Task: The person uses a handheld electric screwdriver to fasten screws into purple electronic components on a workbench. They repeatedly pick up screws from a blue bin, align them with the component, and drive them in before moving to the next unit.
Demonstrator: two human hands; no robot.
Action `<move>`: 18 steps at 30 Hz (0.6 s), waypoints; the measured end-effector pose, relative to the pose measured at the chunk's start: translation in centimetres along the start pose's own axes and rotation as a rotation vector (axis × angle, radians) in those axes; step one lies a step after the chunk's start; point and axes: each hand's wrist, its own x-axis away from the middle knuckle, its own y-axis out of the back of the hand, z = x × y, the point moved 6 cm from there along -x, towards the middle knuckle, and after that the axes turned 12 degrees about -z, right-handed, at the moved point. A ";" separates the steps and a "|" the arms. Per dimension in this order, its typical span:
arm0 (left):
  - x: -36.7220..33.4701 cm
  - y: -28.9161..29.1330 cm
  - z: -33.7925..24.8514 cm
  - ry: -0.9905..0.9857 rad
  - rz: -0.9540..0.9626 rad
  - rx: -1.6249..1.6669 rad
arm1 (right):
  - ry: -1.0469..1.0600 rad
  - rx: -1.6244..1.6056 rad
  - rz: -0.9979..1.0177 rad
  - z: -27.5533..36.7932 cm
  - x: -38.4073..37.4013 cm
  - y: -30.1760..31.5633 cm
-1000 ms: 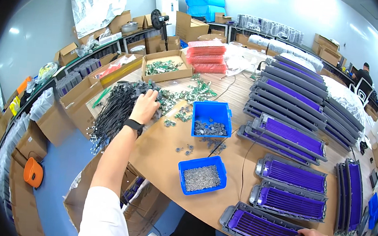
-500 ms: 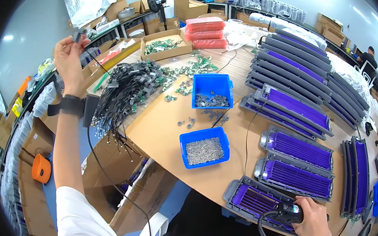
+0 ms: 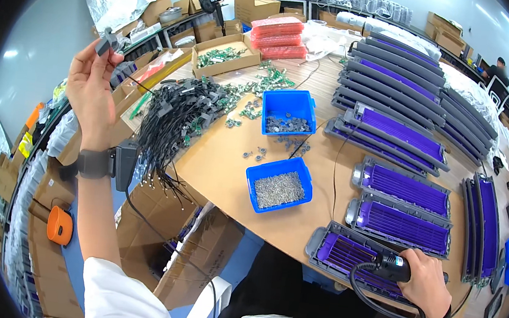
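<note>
My left hand is raised at the left, thumb and fingers pinching a small dark grey plastic piece. A thin black wire runs from near this hand to a heap of black wires with small grey connectors. At the near right, my right hand is wrapped round a black corded electric screwdriver. The screwdriver lies sideways over the nearest grey-framed purple grille panel; whether its bit touches the panel I cannot tell.
A blue bin holds small screws; another blue bin holds grey round parts. Two more panels lie beyond the nearest one, with stacked panels behind. Green circuit boards fill a cardboard tray. Open cardboard boxes stand below the table edge.
My left hand has turned, so the grey piece shows more clearly above the fingertips. My right hand and the screwdriver stay over the same panel. The whole view has shifted slightly.
</note>
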 end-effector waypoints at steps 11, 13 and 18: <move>4.8 -4.4 -1.0 0.244 0.206 0.382 | 0.015 0.021 -0.002 -0.1 0.1 -0.3; 3.2 -5.6 -7.3 0.063 0.252 0.430 | 0.025 -0.009 0.005 -0.3 0.2 -0.3; 3.4 -3.6 -5.1 0.260 0.151 0.219 | 0.015 -0.042 -0.001 -0.6 0.6 -0.2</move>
